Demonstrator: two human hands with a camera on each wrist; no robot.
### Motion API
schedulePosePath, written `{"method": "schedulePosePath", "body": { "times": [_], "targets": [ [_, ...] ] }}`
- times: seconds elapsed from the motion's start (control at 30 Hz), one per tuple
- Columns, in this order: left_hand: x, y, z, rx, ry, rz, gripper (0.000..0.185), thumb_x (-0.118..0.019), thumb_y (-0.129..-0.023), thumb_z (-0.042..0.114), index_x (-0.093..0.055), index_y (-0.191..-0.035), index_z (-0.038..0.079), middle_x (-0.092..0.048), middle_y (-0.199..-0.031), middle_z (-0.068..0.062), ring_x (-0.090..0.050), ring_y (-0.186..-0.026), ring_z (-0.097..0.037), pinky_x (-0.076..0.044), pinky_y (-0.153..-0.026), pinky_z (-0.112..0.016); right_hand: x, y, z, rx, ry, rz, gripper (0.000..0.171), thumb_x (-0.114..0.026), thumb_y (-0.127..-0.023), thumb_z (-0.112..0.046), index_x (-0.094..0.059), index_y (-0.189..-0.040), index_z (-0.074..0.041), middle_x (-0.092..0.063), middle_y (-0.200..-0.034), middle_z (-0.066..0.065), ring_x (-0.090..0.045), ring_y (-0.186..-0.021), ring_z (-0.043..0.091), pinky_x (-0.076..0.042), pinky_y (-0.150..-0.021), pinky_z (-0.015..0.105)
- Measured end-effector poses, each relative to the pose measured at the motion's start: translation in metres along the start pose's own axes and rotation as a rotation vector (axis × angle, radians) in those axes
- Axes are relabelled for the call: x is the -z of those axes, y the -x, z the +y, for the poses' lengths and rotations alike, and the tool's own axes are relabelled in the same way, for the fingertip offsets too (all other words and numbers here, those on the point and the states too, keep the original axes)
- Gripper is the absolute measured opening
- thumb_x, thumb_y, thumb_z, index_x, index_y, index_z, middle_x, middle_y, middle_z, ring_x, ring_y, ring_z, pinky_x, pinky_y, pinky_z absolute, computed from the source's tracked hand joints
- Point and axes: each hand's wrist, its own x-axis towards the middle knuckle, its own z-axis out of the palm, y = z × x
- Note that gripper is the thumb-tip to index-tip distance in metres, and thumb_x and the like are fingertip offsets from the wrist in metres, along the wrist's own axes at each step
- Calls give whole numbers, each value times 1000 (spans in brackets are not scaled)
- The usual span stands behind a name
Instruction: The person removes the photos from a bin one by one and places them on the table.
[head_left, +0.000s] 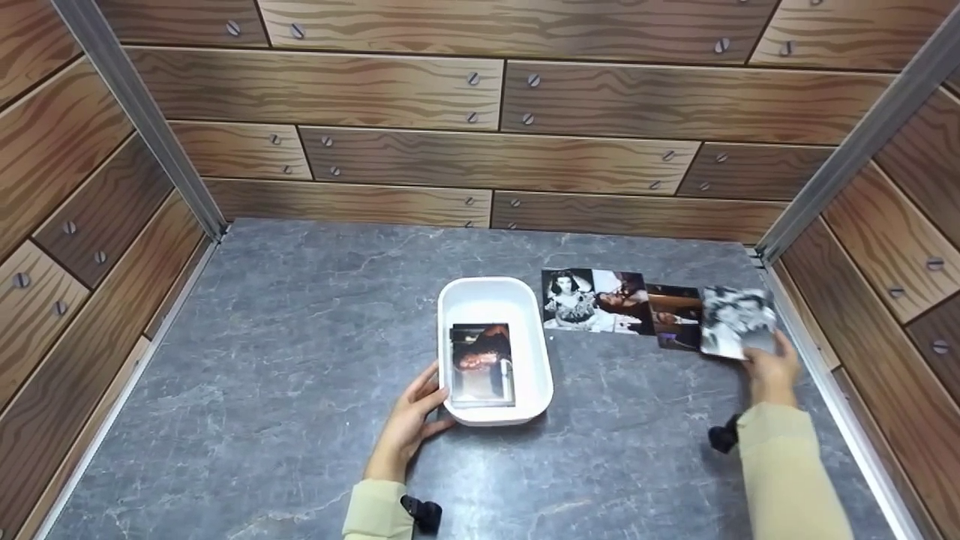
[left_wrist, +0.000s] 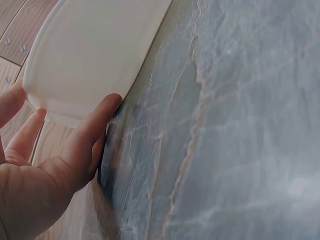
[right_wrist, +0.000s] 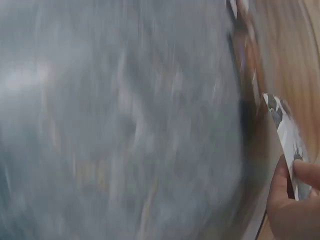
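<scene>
A white plastic tub (head_left: 534, 367) stands on the grey marbled tabletop, with a small stack of glossy photos (head_left: 480, 375) lying inside along its left side. My left hand (head_left: 414, 412) rests its spread fingers against the tub's near left corner; in the left wrist view a fingertip touches the outer wall (left_wrist: 95, 55) low down. At the right, my right hand (head_left: 774, 367) pinches a black-and-white photo (head_left: 739, 319) by its near right corner. The right wrist view shows this photo (right_wrist: 285, 132) edge-on, raised off the tabletop, between thumb and fingers.
A row of overlapping photos lies right of the tub: a black-and-white portrait (head_left: 568, 300), a colour picture (head_left: 624, 304) and a darker one (head_left: 675, 319). Wood-patterned walls (head_left: 495, 157) enclose the table at back and sides, with metal posts (head_left: 847, 142) in the corners.
</scene>
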Motion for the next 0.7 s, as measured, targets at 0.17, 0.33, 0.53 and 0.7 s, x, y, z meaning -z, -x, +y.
{"method": "schedulePosePath", "body": {
  "times": [0.17, 0.33, 0.53, 0.7],
  "targets": [
    [1, 0, -1, -2, 0, 3, 66, -58, -96, 15, -26, -153, 7, -26, -152, -30, -51, -121, -29, -55, -91, -50, 26, -13, 7, 59, 75, 48, 86, -42, -82, 21, -21, -155, -20, -2, -163, -2, -45, -80, 2, -49, -57, 10],
    [1, -2, -1, -1, 4, 1, 65, -58, -95, 15, -27, -152, 7, -28, -152, -29, -52, -119, -27, -55, -91, -50, 37, -20, 13, 95, 179, 44, 85, -44, -82, 20, -19, -155, -16, -2, -163, 9, -44, -63, -4, -50, -58, 8],
    [1, -3, -1, 10, 2, 2, 65, -58, -95, 15, -27, -152, 8, -26, -153, -28, -52, -120, -27, -55, -91, -49, 39, -26, 16, 182, 475, 53, 79, -50, -82, 9, -21, -153, -7, -19, -158, 21, -56, -90, 15, -43, -60, 7],
    [1, -3, -2, 4, 8, -3, 65, -58, -96, 14, -27, -152, 8, -26, -153, -29, -52, -120, -28, -54, -92, -49, 37, -23, 16, 236, 714, 67, 72, -52, -84, -3, -25, -150, 1, -28, -153, 26, -27, -140, 38, -40, -103, 27]
  ]
}}
